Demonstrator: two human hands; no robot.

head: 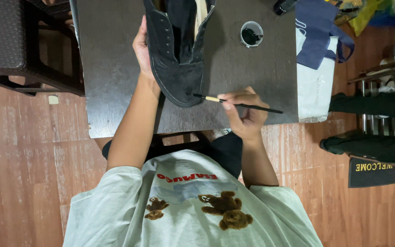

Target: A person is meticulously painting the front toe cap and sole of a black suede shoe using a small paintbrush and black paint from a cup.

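Head view: left hand [143,45] gripping black shoe [177,55]; right hand [245,112] pinching paintbrush [234,104] at toe; paint cup [252,34] on bench [115,68]; blackening seemingly near complete.

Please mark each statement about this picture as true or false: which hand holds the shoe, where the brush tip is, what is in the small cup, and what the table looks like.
1. The left hand holds the black shoe. True.
2. The right hand holds a thin brush. True.
3. The brush tip is dipped in the cup. False: the tip is at the toe of the shoe, well apart from the cup.
4. The cup holds white paint. False: its content looks black.
5. The shoe is over a dark table. True.
6. The bag by the table edge is red. False: it is dark blue.
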